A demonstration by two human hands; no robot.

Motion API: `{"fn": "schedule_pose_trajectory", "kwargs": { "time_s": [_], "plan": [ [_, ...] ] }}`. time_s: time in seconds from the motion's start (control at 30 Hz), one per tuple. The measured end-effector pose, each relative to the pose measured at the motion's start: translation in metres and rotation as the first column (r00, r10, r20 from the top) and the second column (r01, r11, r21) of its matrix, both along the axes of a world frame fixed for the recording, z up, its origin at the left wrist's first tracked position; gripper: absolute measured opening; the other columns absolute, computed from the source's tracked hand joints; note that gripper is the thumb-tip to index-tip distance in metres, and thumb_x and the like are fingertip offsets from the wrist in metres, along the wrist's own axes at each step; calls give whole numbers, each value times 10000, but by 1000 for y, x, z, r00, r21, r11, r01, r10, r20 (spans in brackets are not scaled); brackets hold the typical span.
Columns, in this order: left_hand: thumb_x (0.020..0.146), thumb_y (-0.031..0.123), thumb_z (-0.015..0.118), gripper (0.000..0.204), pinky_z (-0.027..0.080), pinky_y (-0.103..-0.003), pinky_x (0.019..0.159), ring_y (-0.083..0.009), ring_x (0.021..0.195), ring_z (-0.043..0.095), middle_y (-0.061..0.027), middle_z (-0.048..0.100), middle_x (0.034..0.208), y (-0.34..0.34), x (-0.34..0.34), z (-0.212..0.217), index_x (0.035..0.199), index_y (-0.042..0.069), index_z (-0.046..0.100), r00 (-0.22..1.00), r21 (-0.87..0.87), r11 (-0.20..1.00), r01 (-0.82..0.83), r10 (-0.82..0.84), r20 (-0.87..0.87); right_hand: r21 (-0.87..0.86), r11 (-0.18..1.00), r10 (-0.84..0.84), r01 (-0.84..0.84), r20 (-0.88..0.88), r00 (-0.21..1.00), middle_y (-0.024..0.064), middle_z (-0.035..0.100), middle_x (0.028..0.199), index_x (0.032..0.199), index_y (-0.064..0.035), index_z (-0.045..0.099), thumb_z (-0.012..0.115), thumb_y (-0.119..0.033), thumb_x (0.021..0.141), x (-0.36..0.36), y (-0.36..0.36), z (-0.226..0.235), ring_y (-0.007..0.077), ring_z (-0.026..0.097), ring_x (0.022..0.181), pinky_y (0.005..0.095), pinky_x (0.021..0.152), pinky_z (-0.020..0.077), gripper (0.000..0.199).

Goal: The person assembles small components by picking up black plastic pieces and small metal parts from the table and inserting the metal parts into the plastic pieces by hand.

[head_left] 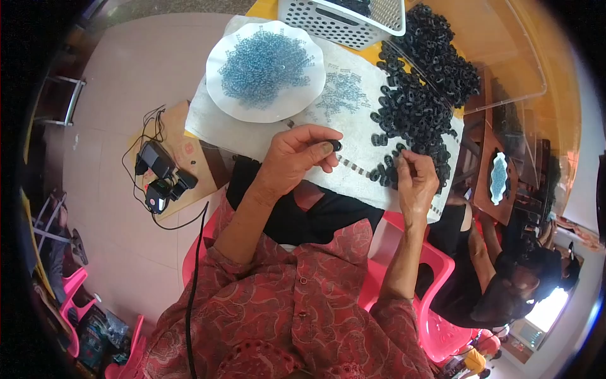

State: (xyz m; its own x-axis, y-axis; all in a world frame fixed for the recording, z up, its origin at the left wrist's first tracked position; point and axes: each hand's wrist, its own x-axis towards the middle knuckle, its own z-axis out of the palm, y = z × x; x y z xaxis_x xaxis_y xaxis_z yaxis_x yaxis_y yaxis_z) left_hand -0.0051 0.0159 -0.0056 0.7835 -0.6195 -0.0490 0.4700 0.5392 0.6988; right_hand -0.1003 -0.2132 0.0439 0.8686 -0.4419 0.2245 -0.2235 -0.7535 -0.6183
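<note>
Over the near part of the white cloth (252, 134), my left hand (297, 155) pinches a small black plastic piece (336, 145) between thumb and fingers. My right hand (416, 183) is closed at the near edge of a heap of black plastic pieces (413, 110). Its thumb and fingertips meet against the pieces, and whether one is between them I cannot make out. A white wavy-rimmed plate (221, 104) beyond my left hand holds a mound of tiny bluish springs (265, 66). More loose springs (341, 95) lie on the cloth between plate and heap.
A white perforated basket (353, 28) with black pieces stands at the far edge. A clear plastic sheet or lid (505, 82) lies right of the heap. Black devices with cables (161, 174) rest on cardboard at left. Another person (499, 278) sits at right near a second plate (499, 180).
</note>
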Motion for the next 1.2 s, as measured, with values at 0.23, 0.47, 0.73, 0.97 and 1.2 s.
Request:
{"fn": "schedule_pose_trajectory", "kwargs": {
  "time_s": [0.23,0.47,0.73,0.97,1.2],
  "plan": [
    [911,32,570,201,524,-232,667,-111,723,627,-74,659,818,0,-1,3,1099,-20,622,1000,25,1000,-9,9,-12,-237,971,8,-36,-116,993,138,604,844,894,-24,663,639,-26,792,9,6,7,305,616,750,359,672,483,105],
    [903,5,564,216,508,-258,664,-140,740,619,-96,645,876,3,1,3,1112,-38,601,999,-11,1000,15,-16,-40,-331,940,32,-81,-149,988,152,610,856,889,-14,655,641,-53,798,14,6,5,330,616,753,390,676,487,100],
    [909,4,553,232,505,-262,657,-134,753,612,-83,639,932,1,0,1,1135,-30,593,996,-65,998,-24,19,-91,289,956,-49,56,-33,998,53,617,744,897,15,610,630,-5,840,13,20,8,92,549,626,232,591,445,63],
    [922,14,537,223,502,-258,638,-124,745,607,-74,639,919,0,-1,3,1133,-23,599,992,-71,997,-35,26,-121,714,696,76,-76,32,997,36,643,768,946,2,643,669,13,829,25,70,24,69,570,661,199,584,443,121],
    [927,29,537,211,505,-250,625,-115,736,599,-64,633,892,1,-1,4,1119,-17,613,993,-61,997,-40,34,-109,786,606,132,-122,52,990,51,650,800,979,18,646,626,18,858,31,89,19,91,601,692,211,597,477,122]
  ]
}}
